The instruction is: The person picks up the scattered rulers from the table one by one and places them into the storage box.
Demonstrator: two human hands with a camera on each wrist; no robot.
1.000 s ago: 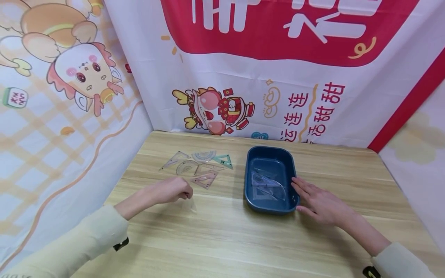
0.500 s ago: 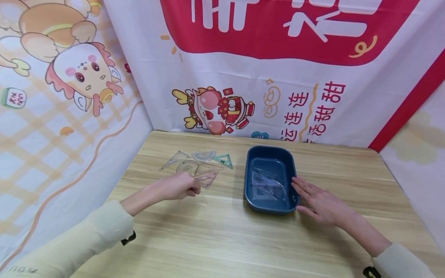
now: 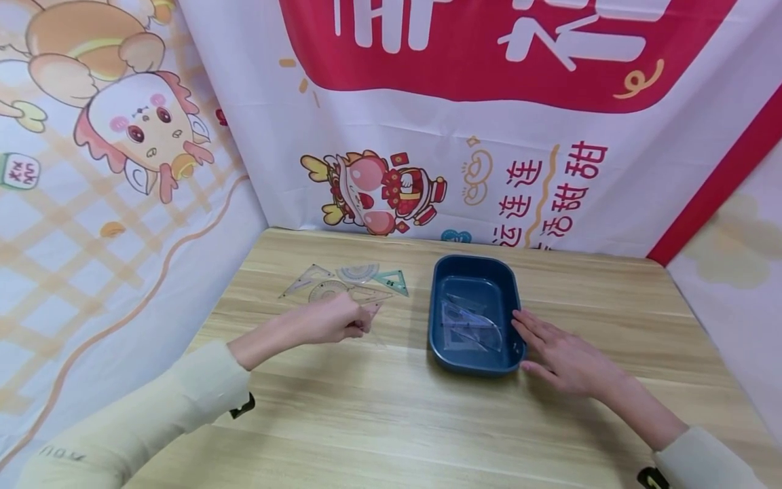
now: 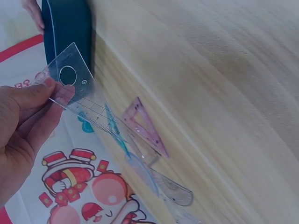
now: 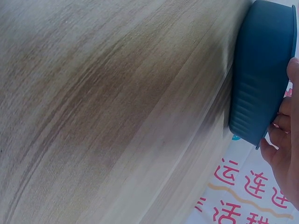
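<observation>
My left hand [image 3: 336,318] pinches a clear set square [image 4: 88,91] between thumb and fingers, above the table. In the left wrist view it has a round cutout and a scale along one edge. My right hand [image 3: 565,356] rests with straight fingers against the right side of a dark blue box [image 3: 435,299], fingertips at its rim. Inside the box lie a few transparent drawing pieces [image 3: 470,329], overlapping one another. Below and behind the left hand lies a pink set square [image 4: 145,126], partly hidden by that hand in the head view.
A teal set square [image 3: 398,282], a protractor [image 3: 357,274], a second protractor [image 3: 322,291] and a clear triangle [image 3: 308,277] lie close together on the wood-grain table [image 3: 391,421]. A printed cloth [image 3: 275,149] hangs along the table's back edge.
My left hand has moved right and slightly away from me with the set square, toward the box, and now covers part of the pink set square. The right hand has stayed at the box.
</observation>
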